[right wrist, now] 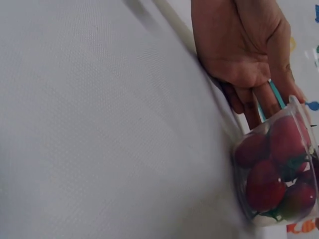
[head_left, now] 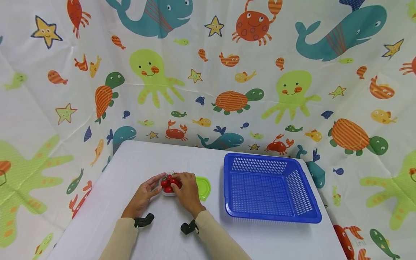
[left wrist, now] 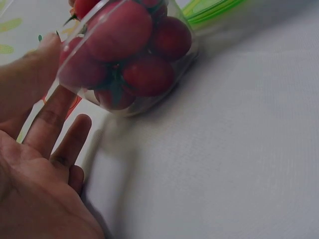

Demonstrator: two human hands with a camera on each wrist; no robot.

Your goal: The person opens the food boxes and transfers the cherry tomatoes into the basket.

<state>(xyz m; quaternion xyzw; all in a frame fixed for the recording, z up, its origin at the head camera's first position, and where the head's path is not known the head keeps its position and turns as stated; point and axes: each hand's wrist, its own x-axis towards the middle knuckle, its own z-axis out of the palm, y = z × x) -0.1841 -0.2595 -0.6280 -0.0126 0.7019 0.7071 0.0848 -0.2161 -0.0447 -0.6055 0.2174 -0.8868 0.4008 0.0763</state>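
Note:
Small red tomatoes [head_left: 168,189] with green stems fill a clear plastic container [left wrist: 149,105] on the white table. At its left side, my left hand [head_left: 145,194] rests its fingertips against the wall, fingers fairly straight and thumb near the rim. Over the container's right side my right hand [head_left: 189,191] reaches in from above, its thumb and fingers bent around a tomato at the top of the pile. The right hand covers part of the container in the head view. A bright green round lid [head_left: 203,188] lies just right of the right hand.
A large blue perforated basket [head_left: 273,218] stands on the right part of the table [head_left: 208,234]. Behind and to the left hangs a white curtain [head_left: 195,133] printed with sea animals. A dark camera band [head_left: 143,220] sits at each wrist.

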